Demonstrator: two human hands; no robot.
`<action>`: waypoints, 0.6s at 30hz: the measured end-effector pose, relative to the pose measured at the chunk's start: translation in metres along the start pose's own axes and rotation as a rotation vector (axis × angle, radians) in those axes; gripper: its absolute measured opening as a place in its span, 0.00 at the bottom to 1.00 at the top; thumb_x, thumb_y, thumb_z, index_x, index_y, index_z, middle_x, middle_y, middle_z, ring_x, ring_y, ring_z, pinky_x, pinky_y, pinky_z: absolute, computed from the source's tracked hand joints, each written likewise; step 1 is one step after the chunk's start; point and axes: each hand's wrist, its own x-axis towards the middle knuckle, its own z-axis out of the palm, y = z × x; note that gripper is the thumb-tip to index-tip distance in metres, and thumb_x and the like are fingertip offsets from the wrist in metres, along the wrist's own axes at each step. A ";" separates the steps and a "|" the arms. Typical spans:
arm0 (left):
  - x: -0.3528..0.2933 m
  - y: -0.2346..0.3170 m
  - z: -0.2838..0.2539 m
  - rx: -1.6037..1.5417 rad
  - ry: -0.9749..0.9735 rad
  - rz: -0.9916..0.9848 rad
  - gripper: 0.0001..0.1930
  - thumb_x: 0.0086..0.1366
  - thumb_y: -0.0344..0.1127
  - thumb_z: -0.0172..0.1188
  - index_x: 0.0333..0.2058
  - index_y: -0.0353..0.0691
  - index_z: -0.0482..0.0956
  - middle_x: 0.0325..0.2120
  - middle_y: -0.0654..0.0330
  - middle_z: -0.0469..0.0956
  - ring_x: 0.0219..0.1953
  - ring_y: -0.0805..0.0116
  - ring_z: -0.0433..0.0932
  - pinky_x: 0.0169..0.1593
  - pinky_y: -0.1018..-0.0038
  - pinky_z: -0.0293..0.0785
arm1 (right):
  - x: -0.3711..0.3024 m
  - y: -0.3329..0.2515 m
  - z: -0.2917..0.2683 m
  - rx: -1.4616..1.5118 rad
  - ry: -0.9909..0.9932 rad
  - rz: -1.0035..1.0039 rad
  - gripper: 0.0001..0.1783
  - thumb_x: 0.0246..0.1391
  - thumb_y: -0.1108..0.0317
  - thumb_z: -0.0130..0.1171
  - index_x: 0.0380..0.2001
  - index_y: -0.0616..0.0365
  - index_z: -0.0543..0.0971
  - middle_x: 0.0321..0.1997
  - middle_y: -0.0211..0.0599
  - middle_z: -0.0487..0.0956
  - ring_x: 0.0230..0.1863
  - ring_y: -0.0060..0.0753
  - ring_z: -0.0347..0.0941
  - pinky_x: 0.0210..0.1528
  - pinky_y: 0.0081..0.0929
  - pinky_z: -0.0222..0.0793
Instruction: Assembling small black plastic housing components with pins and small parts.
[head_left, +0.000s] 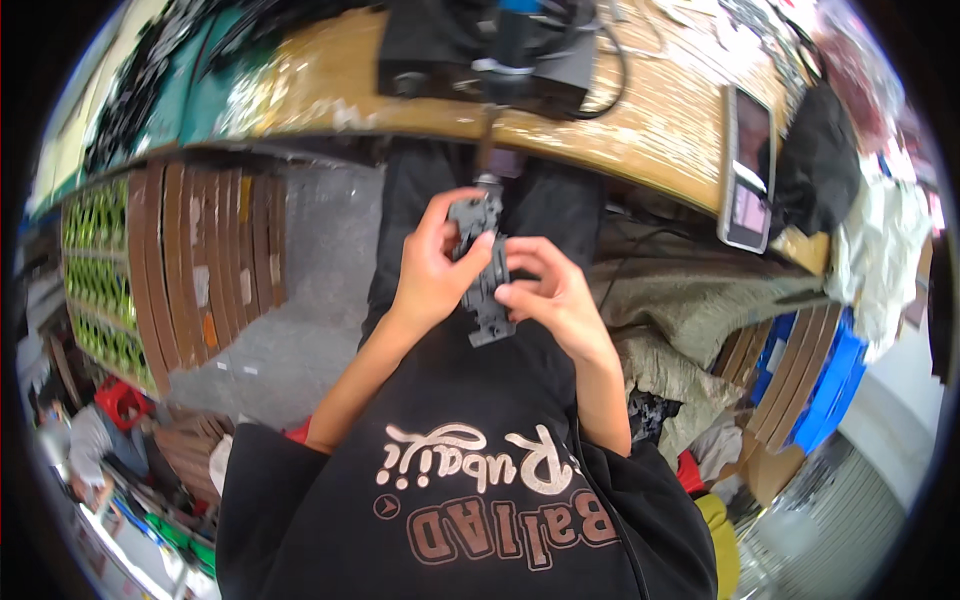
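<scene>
A dark grey plastic part [484,268], long and flat with ribs and notches, is held upright in front of my chest, below the edge of the wooden workbench [660,130]. My left hand [432,268] grips its upper half, thumb curled over the top end. My right hand [553,296] pinches its right side between thumb and fingers near the middle. The lower end of the part sticks out beneath both hands. A black tool or device [490,55] with cables sits on the bench just above the part.
A phone [747,170] lies at the bench's right edge beside a black bag [815,165]. Stacked cardboard sheets [200,260] stand at the left by green-patterned boxes [95,270]. Blue crates [825,385] and crumpled cloth [680,320] are at the right. A red crate [120,400] sits lower left.
</scene>
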 end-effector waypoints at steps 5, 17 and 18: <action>-0.026 -0.009 0.011 0.029 -0.356 -0.206 0.32 0.56 0.31 0.55 0.56 0.40 0.49 0.32 0.60 0.74 0.23 0.79 0.70 0.28 0.84 0.68 | -0.044 0.028 -0.069 -0.072 0.234 -0.176 0.18 0.44 0.77 0.57 0.40 0.59 0.66 0.35 0.29 0.69 0.29 0.15 0.67 0.27 0.15 0.65; -0.003 -0.030 -0.056 0.277 0.072 -0.149 0.08 0.62 0.31 0.47 0.38 0.36 0.71 0.22 0.61 0.74 0.18 0.80 0.68 0.22 0.86 0.65 | -0.153 0.069 -0.376 0.183 1.721 -1.169 0.18 0.46 0.79 0.54 0.39 0.59 0.61 0.40 0.35 0.68 0.38 0.26 0.67 0.37 0.23 0.69; 0.001 -0.028 -0.060 0.281 0.061 -0.132 0.08 0.62 0.31 0.47 0.38 0.36 0.71 0.22 0.61 0.74 0.18 0.80 0.68 0.22 0.86 0.65 | -0.149 0.066 -0.396 0.184 1.662 -1.175 0.18 0.45 0.78 0.55 0.39 0.58 0.62 0.40 0.35 0.68 0.37 0.26 0.67 0.37 0.24 0.68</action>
